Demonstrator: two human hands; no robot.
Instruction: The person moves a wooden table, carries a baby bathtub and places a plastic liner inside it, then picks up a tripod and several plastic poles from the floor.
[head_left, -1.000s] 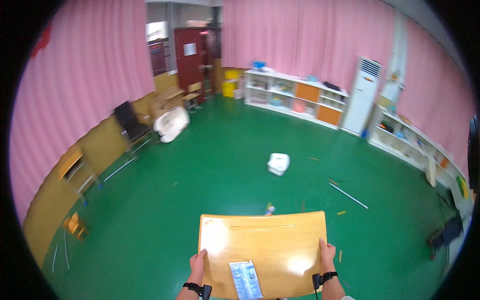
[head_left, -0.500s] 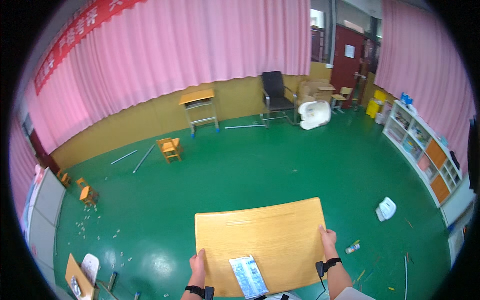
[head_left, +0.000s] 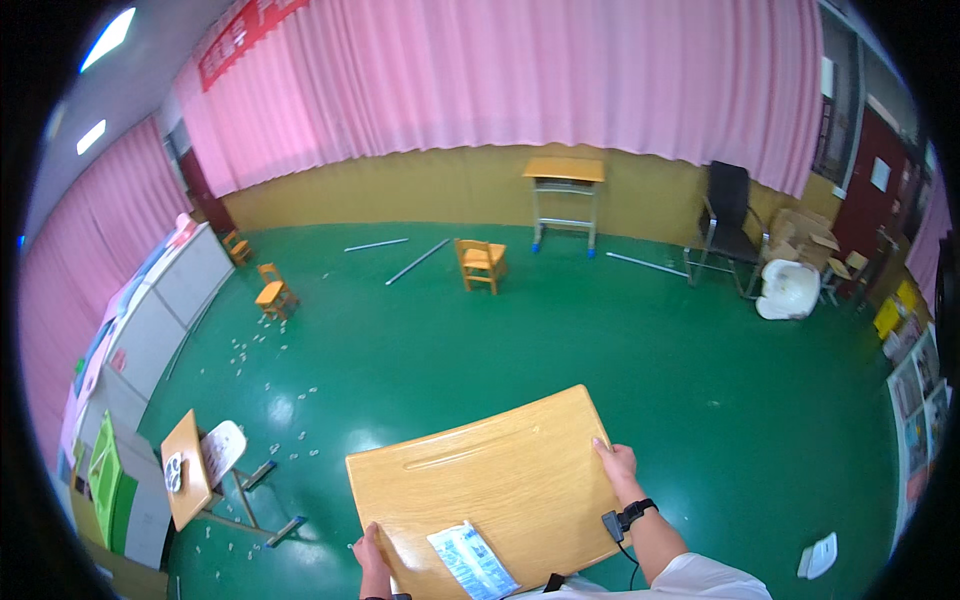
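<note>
Between my two hands is a light wooden desk (head_left: 490,470) with a curved front edge and a long groove in its top. My left hand (head_left: 372,562) grips its left edge, and my right hand (head_left: 618,468) grips the right edge, the fingers curled out of sight beneath. The desk tilts, its right side farther from me. On the near part of its top lies a blue-and-white plastic packet (head_left: 473,562). A dark band with a small box and cable (head_left: 630,517) sits on my right wrist. The legs of the desk are hidden.
At the left stand a desk (head_left: 186,470) and a white chair (head_left: 223,448), with white scraps (head_left: 240,350) nearby. Ahead are small wooden chairs (head_left: 481,262), metal bars (head_left: 418,262), another desk (head_left: 565,168) and a black armchair (head_left: 728,215). A white stool (head_left: 818,556) is at right.
My view has turned left, so the room's furniture sits farther right. The held desk has tilted, with its right side going farther away. Both hands keep their grip, and the packet stays on top.
</note>
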